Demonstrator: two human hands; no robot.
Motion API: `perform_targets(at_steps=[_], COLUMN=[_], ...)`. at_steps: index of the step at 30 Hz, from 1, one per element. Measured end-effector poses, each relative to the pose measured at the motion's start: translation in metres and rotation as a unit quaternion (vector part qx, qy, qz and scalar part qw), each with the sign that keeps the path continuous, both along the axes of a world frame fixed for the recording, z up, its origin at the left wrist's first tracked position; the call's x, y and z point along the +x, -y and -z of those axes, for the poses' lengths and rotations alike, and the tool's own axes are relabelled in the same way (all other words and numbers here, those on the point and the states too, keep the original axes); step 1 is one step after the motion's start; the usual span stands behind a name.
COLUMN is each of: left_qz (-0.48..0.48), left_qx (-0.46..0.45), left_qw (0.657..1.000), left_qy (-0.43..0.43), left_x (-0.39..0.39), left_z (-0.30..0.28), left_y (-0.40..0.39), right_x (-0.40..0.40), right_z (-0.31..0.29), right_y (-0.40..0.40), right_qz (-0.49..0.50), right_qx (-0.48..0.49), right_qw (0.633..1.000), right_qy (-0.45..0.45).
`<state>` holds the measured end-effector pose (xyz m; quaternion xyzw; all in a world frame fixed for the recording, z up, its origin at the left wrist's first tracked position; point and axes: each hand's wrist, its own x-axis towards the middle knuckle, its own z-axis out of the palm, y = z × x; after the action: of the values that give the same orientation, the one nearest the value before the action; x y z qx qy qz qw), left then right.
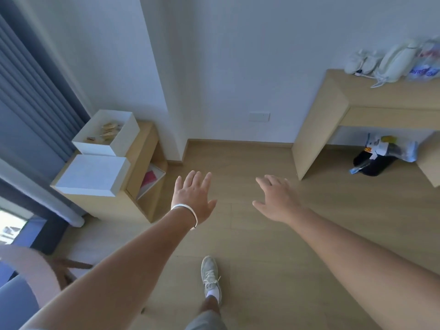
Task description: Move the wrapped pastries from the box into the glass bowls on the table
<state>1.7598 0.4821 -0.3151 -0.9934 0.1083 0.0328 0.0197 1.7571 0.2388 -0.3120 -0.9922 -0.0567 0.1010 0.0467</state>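
An open white box (123,136) stands on a low wooden cabinet (142,177) at the left, with a few wrapped pastries (110,132) inside it. Its white lid (91,175) lies on the cabinet just in front of it. My left hand (194,197), with a silver bracelet at the wrist, is stretched out over the floor to the right of the cabinet, fingers spread, holding nothing. My right hand (277,200) is held out beside it, also spread and holding nothing. No glass bowls are in view.
A wooden desk (333,115) stands at the right with pale bags (392,60) on top and a black bag (376,163) on the floor under it. Grey curtains (31,91) hang at the left. A pink chair (31,265) is at the lower left. My shoe (210,279) is on the wooden floor.
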Motion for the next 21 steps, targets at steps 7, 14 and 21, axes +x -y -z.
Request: perform_targets(at_steps=[7,14,21], left_qz=[0.013,0.012,0.0], left_qx=[-0.024,-0.024,-0.032], left_qw=[1.0,1.0,0.999], left_qy=[0.01,0.017,0.022], left_x=[0.141,0.243,0.307], left_z=[-0.001,-0.008,-0.004], left_y=[-0.035,-0.076,-0.097], right_x=[0.135,0.227,0.298], right_z=[-0.012,-0.019,-0.022], right_y=[-0.038,-0.075,-0.099], right_qz=[0.017,0.027,0.017], right_qx=[-0.006,-0.001,-0.008], right_qw=[1.0,1.0,1.0], right_qy=[-0.004,-0.002,-0.006])
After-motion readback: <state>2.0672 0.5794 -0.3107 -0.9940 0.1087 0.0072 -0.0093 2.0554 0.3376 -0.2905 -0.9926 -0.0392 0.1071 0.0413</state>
